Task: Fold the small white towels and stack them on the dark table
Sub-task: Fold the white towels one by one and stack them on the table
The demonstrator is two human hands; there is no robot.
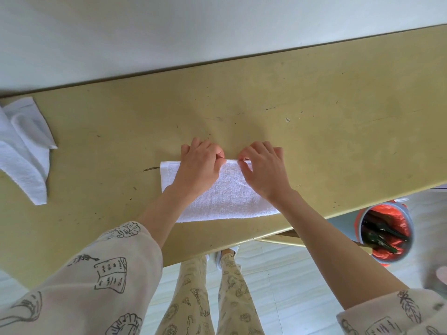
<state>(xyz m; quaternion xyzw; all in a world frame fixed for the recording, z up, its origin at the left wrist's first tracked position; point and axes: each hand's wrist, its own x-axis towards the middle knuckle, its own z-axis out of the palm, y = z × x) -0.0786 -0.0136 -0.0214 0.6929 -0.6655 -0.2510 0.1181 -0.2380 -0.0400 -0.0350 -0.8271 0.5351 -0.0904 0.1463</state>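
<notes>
Towel [225, 197] lies flat on the table [314, 105], already folded to a strip by the look of it; long axis runs left-right, slightly tilted, near edge close to the table's front edge; both hands sit over its far long edge. Left hand [198, 165] and right hand [263, 170] are near each other around the middle of that edge, thumb and forefinger of each curled in a pinch on the hem, other fingers loosely bent, palms over the cloth; towel body lies toward the person from the fingertips, so the next fold probably pulls that edge or a short end across. Neither hand is clearly nearer; left covers the left half, right the right half.

Count: one towel in hand; one crumpled white towel pile [24, 151] far left, well apart, number in it unclear; no finished stack seen; one bucket [384, 233] on the floor, right.
</notes>
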